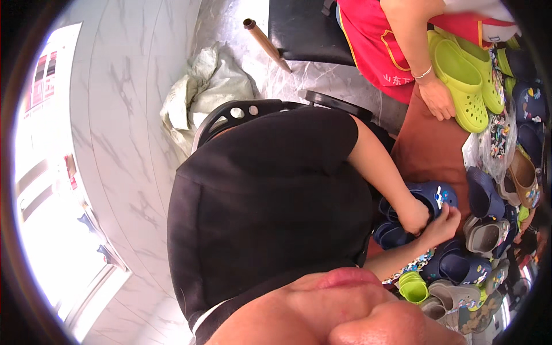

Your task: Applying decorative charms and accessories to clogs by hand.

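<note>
A navy blue clog (pixel 430 191) with small white and coloured charms on its toe lies at the right, and both my hands are on it. My left hand (pixel 413 217), on the arm nearer the top of the picture, is closed with its fingers bent in at the clog's opening. Beside it my right hand (pixel 441 225) pinches at the charmed toe; what sits between the fingertips is too small to make out. Next to my left wrist is another dark blue clog (pixel 393 234), partly hidden by my hands.
Many clogs crowd the right side: a navy clog (pixel 485 195), a grey clog (pixel 486 234), a small lime one (pixel 413 286). Across the brown cloth (pixel 428 144), a co-worker's hand (pixel 438 100) rests beside lime green clogs (pixel 460 69). A black chair frame (pixel 339 103) surrounds me.
</note>
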